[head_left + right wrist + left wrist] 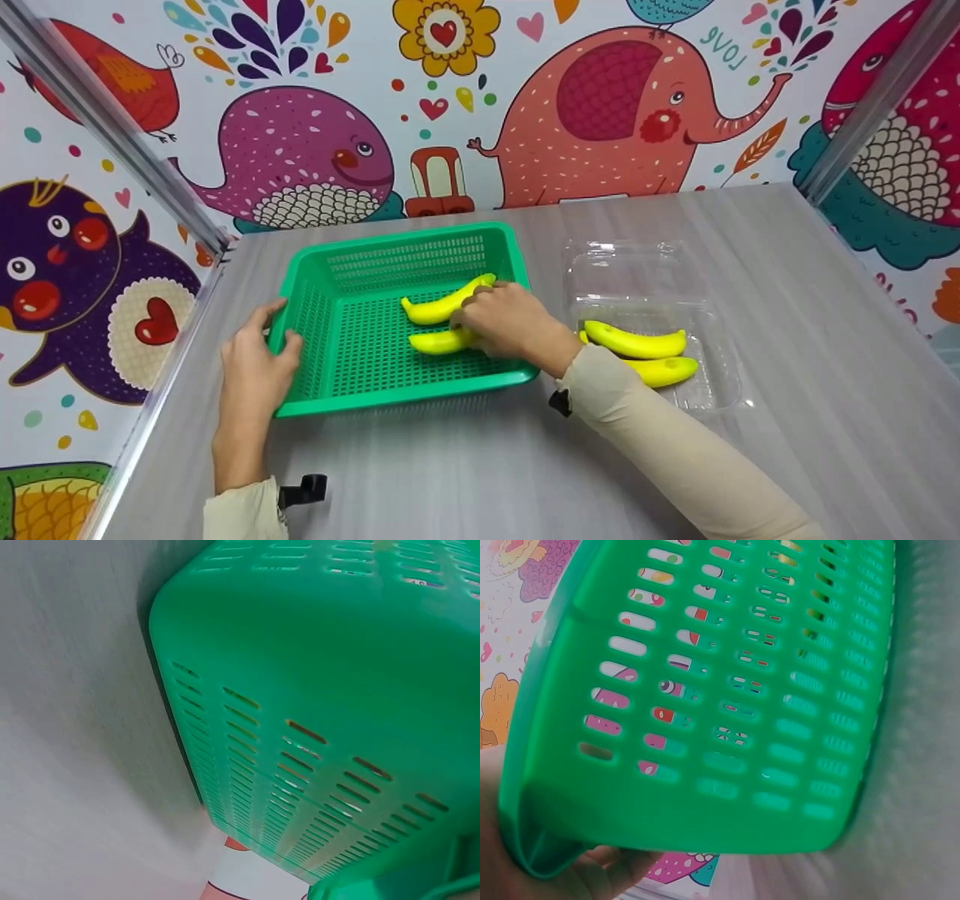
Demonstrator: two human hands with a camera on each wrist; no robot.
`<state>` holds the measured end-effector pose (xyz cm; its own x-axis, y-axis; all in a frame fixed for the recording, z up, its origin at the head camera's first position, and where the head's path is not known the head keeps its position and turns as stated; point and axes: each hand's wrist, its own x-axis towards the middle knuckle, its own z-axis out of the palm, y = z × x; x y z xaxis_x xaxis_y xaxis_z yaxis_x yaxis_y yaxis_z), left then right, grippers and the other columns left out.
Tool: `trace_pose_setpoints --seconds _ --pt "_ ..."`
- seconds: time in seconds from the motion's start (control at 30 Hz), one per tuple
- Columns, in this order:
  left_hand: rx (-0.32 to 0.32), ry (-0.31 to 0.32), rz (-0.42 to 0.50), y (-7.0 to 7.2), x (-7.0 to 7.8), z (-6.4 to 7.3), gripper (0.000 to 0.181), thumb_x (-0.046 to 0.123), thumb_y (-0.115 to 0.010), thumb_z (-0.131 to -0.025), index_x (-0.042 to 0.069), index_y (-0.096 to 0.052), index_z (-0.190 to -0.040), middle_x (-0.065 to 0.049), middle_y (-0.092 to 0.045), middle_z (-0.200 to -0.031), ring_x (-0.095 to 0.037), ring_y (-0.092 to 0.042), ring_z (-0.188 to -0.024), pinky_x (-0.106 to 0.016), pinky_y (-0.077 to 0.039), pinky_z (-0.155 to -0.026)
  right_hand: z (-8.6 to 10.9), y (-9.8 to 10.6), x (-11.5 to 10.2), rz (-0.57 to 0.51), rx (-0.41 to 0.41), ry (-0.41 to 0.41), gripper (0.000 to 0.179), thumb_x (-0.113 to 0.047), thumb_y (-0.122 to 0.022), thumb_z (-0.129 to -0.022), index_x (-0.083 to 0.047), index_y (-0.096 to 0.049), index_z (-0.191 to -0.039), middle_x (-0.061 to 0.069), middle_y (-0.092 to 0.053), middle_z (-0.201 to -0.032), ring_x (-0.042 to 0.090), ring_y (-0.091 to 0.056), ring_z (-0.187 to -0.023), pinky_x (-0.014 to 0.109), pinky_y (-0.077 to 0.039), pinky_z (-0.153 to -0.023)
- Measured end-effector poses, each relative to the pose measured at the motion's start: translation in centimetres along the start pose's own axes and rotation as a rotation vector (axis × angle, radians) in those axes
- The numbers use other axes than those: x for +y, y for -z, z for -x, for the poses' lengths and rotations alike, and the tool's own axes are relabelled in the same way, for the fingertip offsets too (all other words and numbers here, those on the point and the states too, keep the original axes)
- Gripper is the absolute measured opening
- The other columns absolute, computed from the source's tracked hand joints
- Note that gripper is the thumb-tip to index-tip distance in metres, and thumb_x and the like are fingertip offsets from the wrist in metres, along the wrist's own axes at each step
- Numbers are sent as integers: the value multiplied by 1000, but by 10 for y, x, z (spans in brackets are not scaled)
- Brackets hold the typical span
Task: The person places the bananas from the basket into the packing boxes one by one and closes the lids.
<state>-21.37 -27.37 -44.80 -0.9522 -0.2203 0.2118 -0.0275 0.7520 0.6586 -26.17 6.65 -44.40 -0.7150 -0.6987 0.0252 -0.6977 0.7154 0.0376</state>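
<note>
A green plastic basket (401, 399) with slotted sides stands on the table. My left hand (256, 366) grips its left rim, thumb on the inner side; in the left wrist view, fingers (619, 870) show below the corner of the basket wall (697, 829). Inside the basket lie two yellow bananas. My right hand (514, 321) reaches in over the right rim and holds the nearer banana (437, 343), whose right end is hidden under the fingers. The farther banana (442, 306) lies just behind, its stem end close to the knuckles. In the right wrist view the basket wall (315, 652) hides this hand's grip.
To the right sits an open clear plastic box (724, 371) with its lid (626, 270) folded back. It holds a banana (637, 343) and another banana (667, 372), partly behind the right sleeve (660, 442). Patterned walls (465, 112) with metal posts (127, 127) border the table.
</note>
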Motion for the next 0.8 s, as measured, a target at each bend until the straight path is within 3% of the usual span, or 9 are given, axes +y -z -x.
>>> trace_pose_setpoints --seconds 0.33,0.6,0.8 --pt "-11 11 -2 3 1 -1 54 9 -62 -104 6 -55 -158 -26 -64 -151 -46 -64 -135 -63 -53 -108 1 3 5 -150 68 36 36 -34 -73 -105 -24 -74 -140 -1 -75 -138 26 -63 -133 54 -49 -116" --pt "13 -3 -4 0 0 0 53 8 -61 -103 6 -57 -156 -27 -67 -146 -46 -68 -127 -62 -56 -101 2 3 6 -208 159 63 40 -30 -79 -101 -21 -74 -140 3 -73 -134 28 -57 -132 51 -42 -118" --pt "-9 11 5 -2 1 0 53 9 -60 -105 6 -54 -158 -27 -63 -150 -44 -67 -130 -62 -55 -106 4 0 10 -269 269 107 39 -28 -79 -100 -22 -75 -138 1 -72 -128 26 -57 -128 50 -42 -118"
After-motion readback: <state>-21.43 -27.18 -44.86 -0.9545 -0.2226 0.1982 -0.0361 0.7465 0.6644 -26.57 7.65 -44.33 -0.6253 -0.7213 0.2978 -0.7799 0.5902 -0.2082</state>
